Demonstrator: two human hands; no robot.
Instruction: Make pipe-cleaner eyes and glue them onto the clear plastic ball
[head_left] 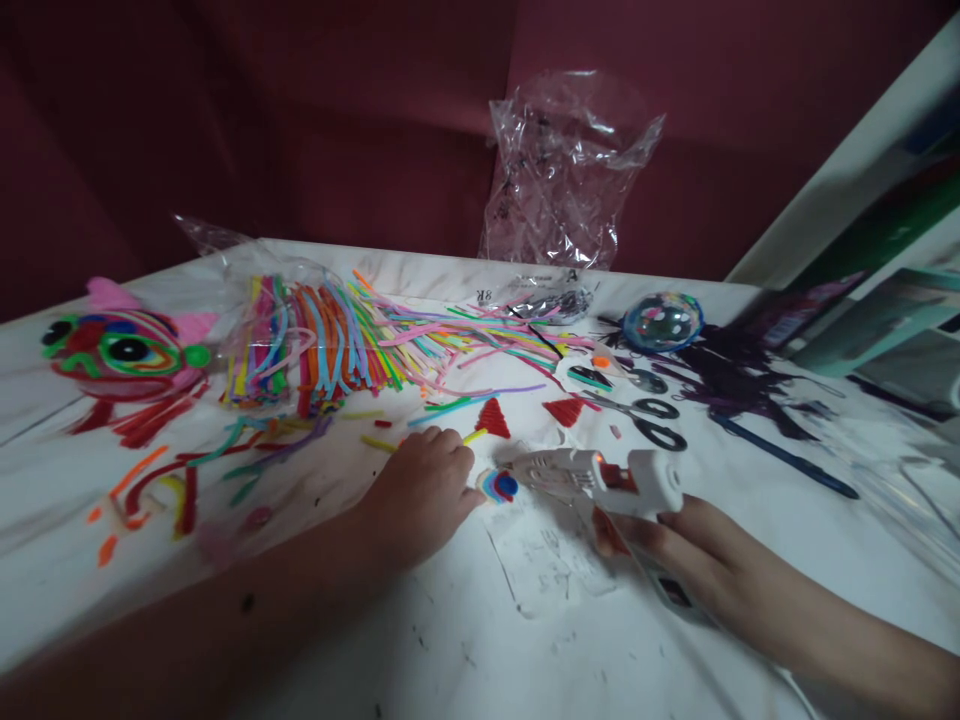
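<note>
My left hand (420, 490) is closed, and a short yellow pipe cleaner (474, 437) sticks out from its curled fingers. Its thumb tip is at the edge of a small round piece (495, 487) in coiled blue, white and other colours, lying on the table. My right hand (675, 540) is wrapped round the handle of a white hot glue gun (592, 475). An orange light shows on the gun, and its nozzle points left, just beside the coiled piece. Two red pipe-cleaner triangles, one (493, 418) left and one (564, 410) right, lie beyond the nozzle.
A colourful fish-like figure (124, 350) stands at left beside bagged pipe cleaners (300, 340). Loose pipe cleaners (465, 345) spread across the back. Black-handled scissors (660, 420), a decorated clear ball (662, 322), dark strips (739, 375) and a blue pen-like tool (787, 457) lie right.
</note>
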